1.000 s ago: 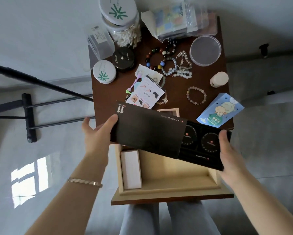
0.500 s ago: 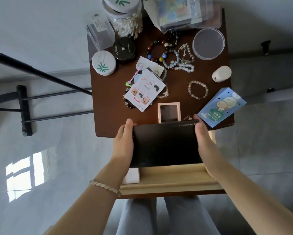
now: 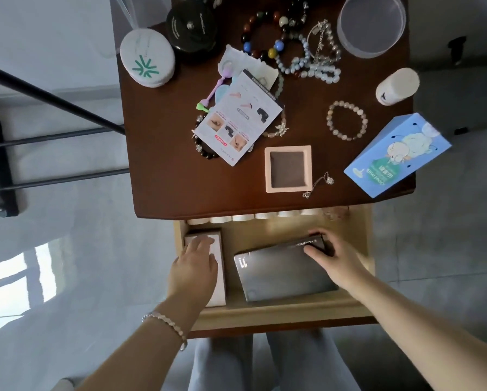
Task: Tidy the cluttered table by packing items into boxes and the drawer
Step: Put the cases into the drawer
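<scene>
The wooden drawer (image 3: 279, 311) stands pulled out below the brown table (image 3: 166, 179). A black rectangular box (image 3: 281, 273) lies flat inside it, slightly skewed. My right hand (image 3: 334, 256) grips the box's far right corner, thumb on top and fingers over the far edge. My left hand (image 3: 194, 266) rests with relaxed fingers on a long pale box (image 3: 219, 283) at the drawer's left side, covering much of it.
On the table lie a small square pink box (image 3: 288, 168), a blue carton (image 3: 397, 156), a printed card (image 3: 239, 119), several bead bracelets (image 3: 346, 119), a necklace (image 3: 319, 183), round tins (image 3: 147, 57) and a clear lid (image 3: 370, 24). White tubes (image 3: 248, 217) line the drawer's back.
The black box was slid shut in both hands, then came down into the drawer. My left hand let go of it and moved onto the pale box.
</scene>
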Motion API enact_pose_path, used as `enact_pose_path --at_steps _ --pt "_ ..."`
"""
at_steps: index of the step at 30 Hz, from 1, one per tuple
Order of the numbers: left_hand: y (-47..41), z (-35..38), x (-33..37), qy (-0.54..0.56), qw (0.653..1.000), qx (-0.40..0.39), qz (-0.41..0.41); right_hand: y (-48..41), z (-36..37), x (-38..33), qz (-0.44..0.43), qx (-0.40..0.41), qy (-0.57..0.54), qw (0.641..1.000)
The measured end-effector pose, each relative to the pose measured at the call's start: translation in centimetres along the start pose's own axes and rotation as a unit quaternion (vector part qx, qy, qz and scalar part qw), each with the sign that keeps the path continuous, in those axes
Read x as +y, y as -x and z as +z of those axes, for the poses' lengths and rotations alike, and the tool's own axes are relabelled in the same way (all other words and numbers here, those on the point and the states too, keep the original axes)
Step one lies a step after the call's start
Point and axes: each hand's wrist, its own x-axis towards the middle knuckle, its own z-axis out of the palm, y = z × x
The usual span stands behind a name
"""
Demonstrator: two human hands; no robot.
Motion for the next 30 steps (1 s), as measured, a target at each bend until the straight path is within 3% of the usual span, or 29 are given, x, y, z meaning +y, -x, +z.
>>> enact_pose_path --at_steps 4,6,10,14,19,23,27,30 --pt "-2.5 1.1 -1.9 -0.128 0.987 -0.027 0.092 -2.3 3.6 3.1 0.039 -0.021 -0.009 0.999" --pt "-3.2 1.3 -2.1 -0.165 0.980 -0.019 0.106 -3.5 5.1 4.2 0.026 -0.018 0.075 0.997" --pt "-3.7 1.4 -2.0 -0.136 0.985 -0.011 0.101 -4.6 7.4 3.6 0.027 0.019 0.245 0.969" --pt "-3.9 1.2 -2.5 -0.117 0.987 -0.048 0.101 -3.8 9.0 2.3 0.033 -0.005 0.354 0.935" --pt "-3.0 0.1 -2.4 -0.030 0.993 -0.100 0.058 -3.7 6.3 0.2 0.031 -0.139 0.357 0.923" --pt "-1.5 -2.7 -0.1 0.008 0.998 -0.050 0.032 -1.9 3.1 -5.1 -0.040 -0.124 0.352 0.927" --pt "-0.5 -7.7 4.2 0.074 0.996 0.002 0.054 0.7 -0.8 -10.9 -0.096 -0.130 0.263 0.951" --pt "-1.1 -11.9 8.3 0.104 0.992 0.042 0.064 1.1 -4.8 -14.9 -0.127 -0.071 0.236 0.961"
